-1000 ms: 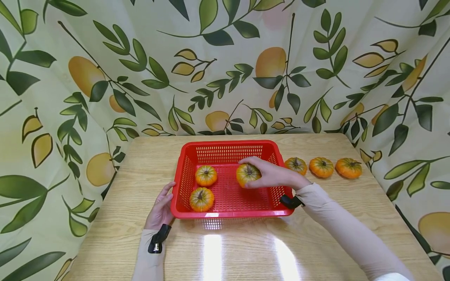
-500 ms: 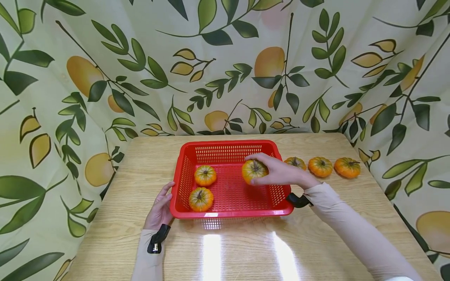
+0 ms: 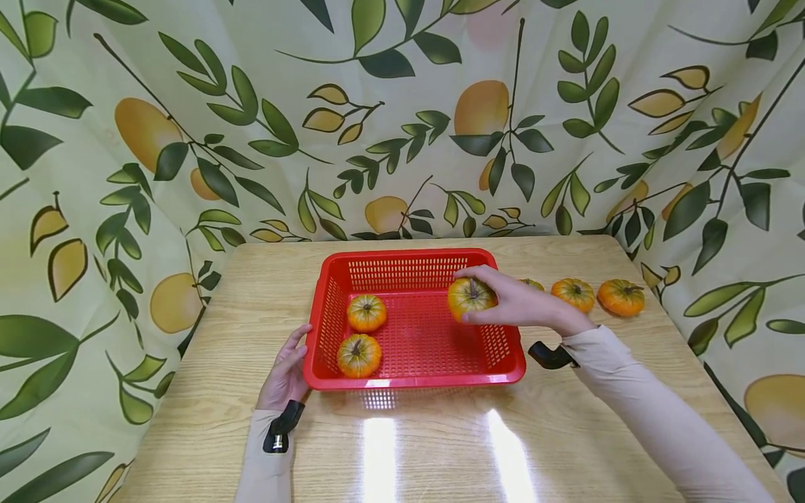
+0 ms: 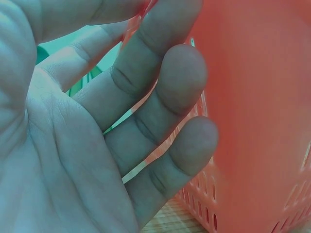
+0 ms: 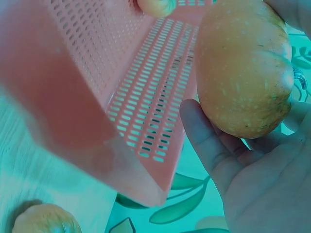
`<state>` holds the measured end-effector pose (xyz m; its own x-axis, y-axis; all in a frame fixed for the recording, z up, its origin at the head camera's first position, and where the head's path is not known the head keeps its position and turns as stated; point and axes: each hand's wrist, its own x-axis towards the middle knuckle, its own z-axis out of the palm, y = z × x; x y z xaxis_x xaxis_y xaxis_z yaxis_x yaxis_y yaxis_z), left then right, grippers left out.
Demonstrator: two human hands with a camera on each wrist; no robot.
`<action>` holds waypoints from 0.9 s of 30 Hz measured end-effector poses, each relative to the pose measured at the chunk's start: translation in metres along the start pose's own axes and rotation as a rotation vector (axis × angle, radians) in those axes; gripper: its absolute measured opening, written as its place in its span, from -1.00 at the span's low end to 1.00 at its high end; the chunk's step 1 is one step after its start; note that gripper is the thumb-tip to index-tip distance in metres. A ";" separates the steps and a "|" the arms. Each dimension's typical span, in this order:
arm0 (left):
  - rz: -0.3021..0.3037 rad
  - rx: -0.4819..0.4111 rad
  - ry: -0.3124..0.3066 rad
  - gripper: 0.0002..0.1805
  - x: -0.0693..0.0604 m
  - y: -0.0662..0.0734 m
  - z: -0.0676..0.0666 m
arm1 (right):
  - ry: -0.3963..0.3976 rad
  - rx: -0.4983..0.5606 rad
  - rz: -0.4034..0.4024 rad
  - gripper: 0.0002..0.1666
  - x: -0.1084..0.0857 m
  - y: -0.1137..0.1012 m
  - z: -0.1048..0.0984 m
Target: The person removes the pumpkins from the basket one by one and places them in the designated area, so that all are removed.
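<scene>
Near the right end of the red plastic basket [image 3: 409, 382], my right hand [image 3: 518, 297] grips a small orange-and-green pumpkin [image 3: 470, 299] between thumb and fingers. The right wrist view shows this pumpkin [image 5: 245, 68] raised above the basket's rim, its underside free. Inside the basket on the left lie two similar pumpkins, a rear one [image 3: 367, 313] and a front one [image 3: 359, 355]. My left hand [image 3: 284, 377] is at the basket's left side, its relaxed fingers against the outer wall [image 4: 257, 116]; whether the thumb presses the rim is unclear.
Right of the basket, a row of pumpkins stands on the wooden table [image 3: 402, 461]: one partly hidden pumpkin [image 3: 532, 284] behind my right hand, a middle pumpkin [image 3: 573, 294] and an end pumpkin [image 3: 621, 297]. A leaf-patterned curtain [image 3: 402, 140] encloses the table's back and sides.
My right hand has carried the pumpkin rightward and slightly back, toward the basket's right wall, covering more of the nearest table pumpkin. My left hand stays in place at the basket.
</scene>
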<state>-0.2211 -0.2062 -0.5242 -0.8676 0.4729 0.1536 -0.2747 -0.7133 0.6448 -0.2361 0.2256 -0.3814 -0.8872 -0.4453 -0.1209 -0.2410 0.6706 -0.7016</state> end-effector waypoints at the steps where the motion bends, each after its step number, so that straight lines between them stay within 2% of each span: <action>1: 0.000 -0.002 0.000 -0.56 0.000 0.000 0.000 | 0.003 0.000 0.001 -0.18 -0.002 0.000 -0.001; 11: -0.004 -0.048 -0.031 -0.53 0.001 0.001 0.001 | 0.040 0.035 0.016 -0.15 -0.019 0.006 -0.011; 17: -0.002 -0.106 -0.016 -0.51 0.001 0.001 0.002 | 0.077 0.037 0.055 -0.10 -0.033 0.013 -0.018; 27: 0.009 -0.090 -0.013 -0.49 0.000 -0.001 0.000 | 0.134 0.050 0.086 -0.09 -0.059 0.026 -0.024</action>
<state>-0.2211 -0.2054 -0.5248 -0.8651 0.4721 0.1692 -0.3030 -0.7609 0.5737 -0.1990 0.2831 -0.3757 -0.9490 -0.3021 -0.0901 -0.1446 0.6711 -0.7272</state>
